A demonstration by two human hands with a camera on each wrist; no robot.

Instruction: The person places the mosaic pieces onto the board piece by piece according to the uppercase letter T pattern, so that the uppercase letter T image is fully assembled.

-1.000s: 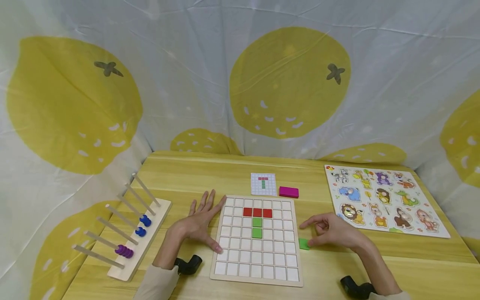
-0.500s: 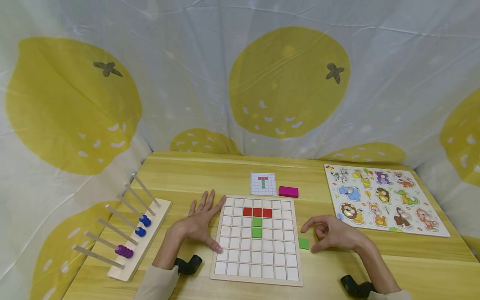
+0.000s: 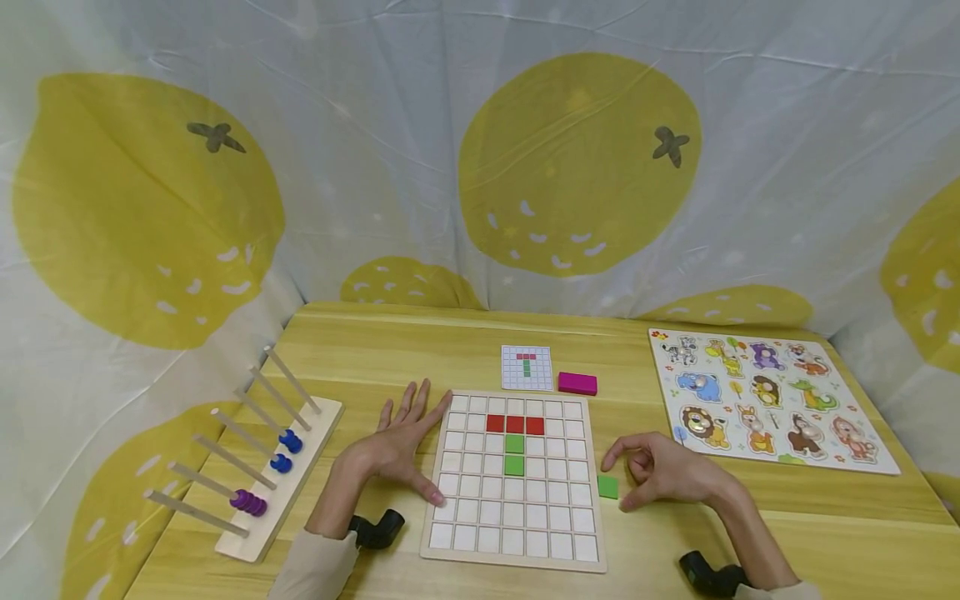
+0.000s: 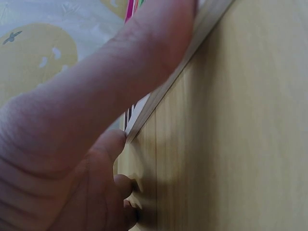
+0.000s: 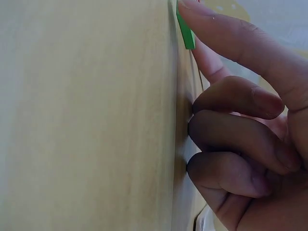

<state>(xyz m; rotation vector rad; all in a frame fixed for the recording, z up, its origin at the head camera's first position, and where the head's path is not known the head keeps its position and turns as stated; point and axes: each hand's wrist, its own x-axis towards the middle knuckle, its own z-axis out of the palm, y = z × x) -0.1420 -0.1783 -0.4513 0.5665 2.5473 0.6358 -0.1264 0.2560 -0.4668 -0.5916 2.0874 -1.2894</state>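
A wooden grid board (image 3: 600, 563) with white squares lies flat in the middle. Three red tiles (image 3: 514, 425) form a row on it, with two green tiles (image 3: 513, 455) in a column below the middle one. My left hand (image 3: 401, 446) is spread at the board's left edge, thumb and index fingertips touching it. A loose green tile (image 3: 607, 487) rests on the table just off the right edge. Beside that tile is my right hand (image 3: 667, 471), thumb and index apart with nothing pinched between them; the other fingers are curled, as the right wrist view shows.
Behind the board lie a pattern card (image 3: 527, 368) with a T and a magenta block (image 3: 577, 383). A wooden peg stand (image 3: 281, 492) with blue and purple beads stands at the left. An animal puzzle board (image 3: 772, 400) lies at the right. A lemon-print cloth (image 3: 577, 167) hangs behind.
My right thumb has slid off the loose green tile to the right, leaving the tile in full view. The left hand and the board have stayed put.
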